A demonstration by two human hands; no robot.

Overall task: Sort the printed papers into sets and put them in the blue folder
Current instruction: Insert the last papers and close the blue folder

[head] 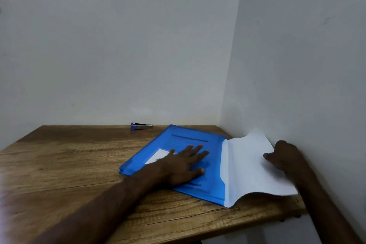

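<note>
A translucent blue folder (184, 138) lies flat on the wooden table, its open end facing right. Printed text shows through its cover. My left hand (184, 164) rests flat on the folder with fingers spread, pinning it down. A stack of white papers (249, 170) sticks out of the folder's right opening, partly inside it. The free end of the stack curls upward. My right hand (285, 156) grips that far right edge, close to the side wall.
A blue and silver stapler (141, 126) lies at the back of the wooden table (69, 164) against the rear wall. A second wall meets it at the right, just behind my right hand. The table's front edge runs diagonally at lower right.
</note>
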